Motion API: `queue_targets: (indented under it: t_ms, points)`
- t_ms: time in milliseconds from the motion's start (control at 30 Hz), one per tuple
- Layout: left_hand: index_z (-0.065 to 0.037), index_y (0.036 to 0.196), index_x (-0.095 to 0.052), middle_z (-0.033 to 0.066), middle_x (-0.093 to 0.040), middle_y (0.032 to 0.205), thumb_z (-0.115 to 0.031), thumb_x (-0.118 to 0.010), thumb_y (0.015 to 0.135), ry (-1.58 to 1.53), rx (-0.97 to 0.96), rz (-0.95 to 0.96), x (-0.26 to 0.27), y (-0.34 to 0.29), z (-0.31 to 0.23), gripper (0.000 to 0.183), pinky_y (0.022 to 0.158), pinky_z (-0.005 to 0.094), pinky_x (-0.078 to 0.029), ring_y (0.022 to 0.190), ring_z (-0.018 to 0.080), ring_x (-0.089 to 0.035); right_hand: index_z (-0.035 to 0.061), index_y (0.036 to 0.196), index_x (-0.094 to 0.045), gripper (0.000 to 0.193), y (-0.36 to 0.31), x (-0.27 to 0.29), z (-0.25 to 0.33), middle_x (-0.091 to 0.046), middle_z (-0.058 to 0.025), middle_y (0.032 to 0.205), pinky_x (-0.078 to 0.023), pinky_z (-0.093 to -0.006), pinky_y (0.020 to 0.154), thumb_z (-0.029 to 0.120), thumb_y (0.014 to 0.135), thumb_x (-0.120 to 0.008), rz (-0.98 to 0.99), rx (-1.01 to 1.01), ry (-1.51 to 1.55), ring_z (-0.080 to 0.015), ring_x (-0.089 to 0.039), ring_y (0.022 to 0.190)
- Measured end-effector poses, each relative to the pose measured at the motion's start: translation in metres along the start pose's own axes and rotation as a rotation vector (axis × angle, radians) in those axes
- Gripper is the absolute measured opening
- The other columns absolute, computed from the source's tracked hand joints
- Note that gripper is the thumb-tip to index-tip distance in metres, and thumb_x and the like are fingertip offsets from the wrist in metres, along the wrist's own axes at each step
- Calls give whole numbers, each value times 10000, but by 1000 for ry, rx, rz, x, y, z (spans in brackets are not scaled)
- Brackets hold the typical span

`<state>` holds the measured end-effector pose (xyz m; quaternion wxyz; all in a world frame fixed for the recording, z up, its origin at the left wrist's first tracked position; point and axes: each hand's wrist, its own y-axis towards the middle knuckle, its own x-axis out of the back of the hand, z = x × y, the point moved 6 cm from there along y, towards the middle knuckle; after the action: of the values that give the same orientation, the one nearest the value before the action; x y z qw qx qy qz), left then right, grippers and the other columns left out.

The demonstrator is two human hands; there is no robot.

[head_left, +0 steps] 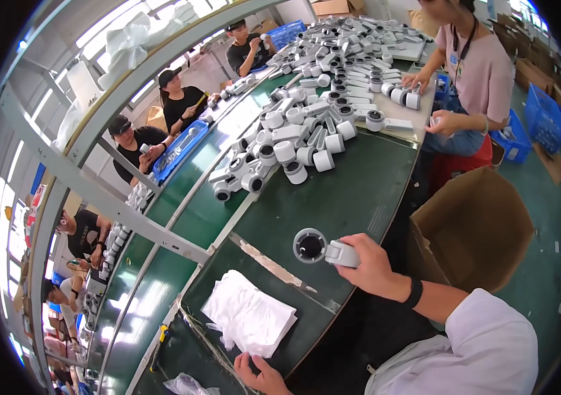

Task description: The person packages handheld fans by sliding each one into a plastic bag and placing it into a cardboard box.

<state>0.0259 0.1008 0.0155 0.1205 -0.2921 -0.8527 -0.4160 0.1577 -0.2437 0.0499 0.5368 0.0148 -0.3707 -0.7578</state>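
My right hand is wrapped around the handle of a light grey handheld device. Its round, cup-like head has a dark inside and faces up, held over the green table. At the near table edge is my left hand, fingers apart and holding nothing that I can see. Just beyond its fingertips lies a stack of thin white plastic bags. Farther off, a large heap of similar grey devices covers the table.
An open cardboard box stands on the floor at the right. Beyond it a co-worker in pink handles devices. A metal shelf frame rises along the left, and several people work across the conveyor. A yellow cutter lies near left.
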Motion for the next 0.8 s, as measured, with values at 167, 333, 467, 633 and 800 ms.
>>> queue_targets:
  t_ms: [167,333,467,633,800]
  points:
    - [57,1056,-663,227,-601,1148,-259,-619,933,120,38,119,-2,-4,1,342,923,444,-453,1024,380,-572,49,1107,-570,482,5,5,-16,-611,-116,1009,-528,-378,739,96,679,-786,-50,44,-156,-313,-639,879]
    - [49,1077,-662,229,-605,1153,-299,-609,942,107,61,135,-1,-4,3,377,935,442,-448,1044,383,-571,43,1113,-575,487,12,5,-35,-609,-124,1012,-521,-384,758,120,680,-786,-46,14,-173,-330,-632,899]
    - [46,1081,-661,230,-605,1151,-301,-610,942,98,72,133,2,-4,3,378,927,443,-453,1042,385,-571,36,1113,-589,487,38,16,-83,-602,-158,1017,-498,-418,818,196,691,-772,-41,-178,-230,-363,-603,973]
    - [49,1074,-661,231,-605,1151,-299,-613,940,66,57,139,-3,-3,1,376,919,449,-454,1042,389,-570,69,1110,-614,475,76,46,-150,-623,-140,1014,-481,-448,827,240,693,-764,-30,-219,-577,-342,-584,959]
    - [47,1074,-663,237,-605,1152,-298,-614,940,71,63,145,-3,-2,1,373,921,453,-452,1042,391,-569,80,1161,-604,511,82,63,-165,-616,-124,1062,-455,-467,848,238,701,-763,8,-246,-612,-336,-559,1025]
